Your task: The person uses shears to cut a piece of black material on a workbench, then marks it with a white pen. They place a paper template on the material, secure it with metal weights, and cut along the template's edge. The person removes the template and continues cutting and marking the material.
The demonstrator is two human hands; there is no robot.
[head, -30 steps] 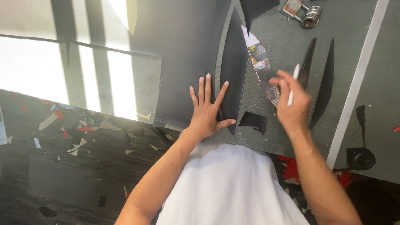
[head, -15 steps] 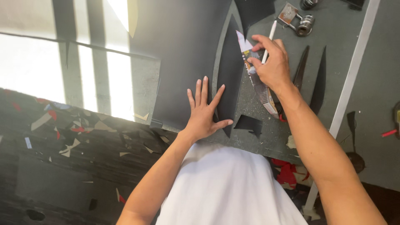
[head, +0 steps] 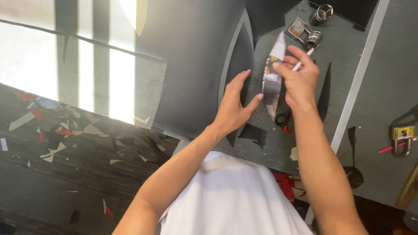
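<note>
My right hand [head: 297, 77] holds up a long pointed strip of printed paper [head: 272, 82] and also grips a thin white pen [head: 302, 63] between its fingers. My left hand [head: 234, 105] is raised off the surface, its fingertips touching the strip's lower edge. Below the hands lies a large dark grey sheet [head: 196, 65] with a black leaf-shaped cutout [head: 240, 61]. Black pointed offcuts [head: 324, 93] lie to the right of my right hand.
Scissors with dark handles [head: 283, 119] lie under the strip. Metal sharpeners or small cans [head: 315, 37] sit at the top. A white rail [head: 359, 74] runs diagonally on the right. A padlock-like clamp [head: 402, 137] lies at the far right. Paper scraps [head: 56, 130] litter the dark floor at left.
My left hand has lifted off the dark sheet and come up to the paper strip. My right hand has raised the strip off the surface and tilted it upright.
</note>
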